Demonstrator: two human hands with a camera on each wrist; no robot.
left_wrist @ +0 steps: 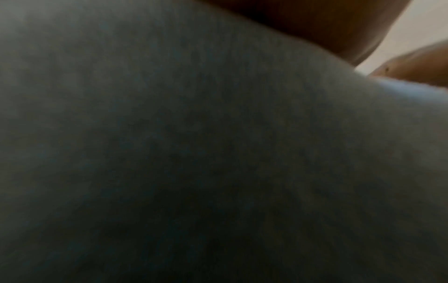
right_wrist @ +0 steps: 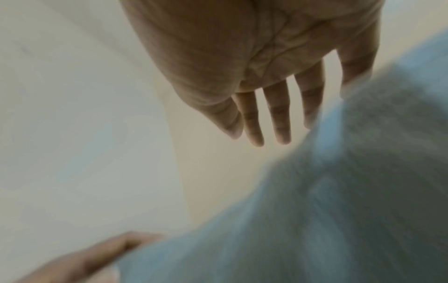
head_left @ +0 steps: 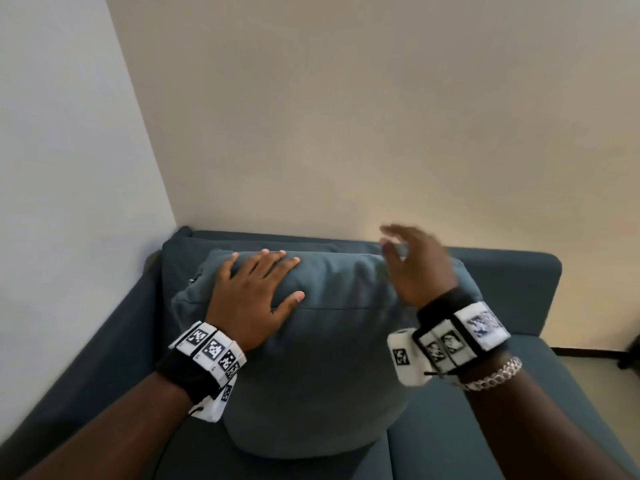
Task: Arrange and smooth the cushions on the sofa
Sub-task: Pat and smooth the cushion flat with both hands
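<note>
A plump blue-grey cushion (head_left: 322, 358) stands upright at the left end of the dark blue sofa (head_left: 505, 271), leaning on the back cushion (head_left: 180, 258) behind it. My left hand (head_left: 256, 292) lies flat on its upper left part, fingers spread and straight. My right hand (head_left: 412, 265) hovers blurred above the cushion's upper right corner, fingers straight and apart, holding nothing. In the right wrist view the open right hand (right_wrist: 266, 107) is over the blurred cushion (right_wrist: 339, 201). Cushion fabric (left_wrist: 194, 153) fills the left wrist view.
The sofa sits in a corner between a pale left wall (head_left: 62, 168) and a beige back wall (head_left: 381, 116). Its left armrest (head_left: 86, 341) runs along the left wall. The seat cushion (head_left: 485, 427) extends right, with floor and a dark skirting line (head_left: 588, 349) beyond.
</note>
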